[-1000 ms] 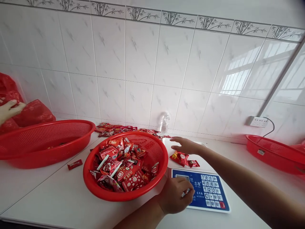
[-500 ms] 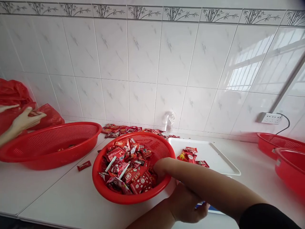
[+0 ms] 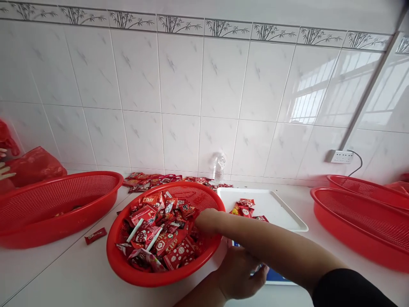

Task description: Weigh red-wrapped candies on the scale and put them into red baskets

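Observation:
A round red plastic basket [image 3: 150, 279] stands on the white counter, filled with red-wrapped packets [image 3: 180, 255]. My right hand [image 3: 207, 221] reaches down inside its right side, with the fingers hidden behind the wrist and among the packets. Under my right forearm, my left hand [image 3: 238, 273] is curled just outside the basket. A small shiny bit shows between its thumb and fingers, too little to name. Behind my right arm lies a white tray [image 3: 281, 209] with several red packets [image 3: 245, 209] on it. A blue-topped flat object [image 3: 277, 277] shows below the forearm.
An oval red basket [image 3: 64, 226] stands at the left, near a red plastic bag [image 3: 38, 164] and another person's fingers [image 3: 4, 170]. One loose packet [image 3: 96, 236] lies between the baskets. More red baskets [image 3: 358, 226] stand right. A clear bottle [image 3: 219, 168] stands by the wall.
The view has turned to the right, so things sit further left and more of the right-hand baskets shows. My right hand is still in the basket and my left hand is still curled beside it.

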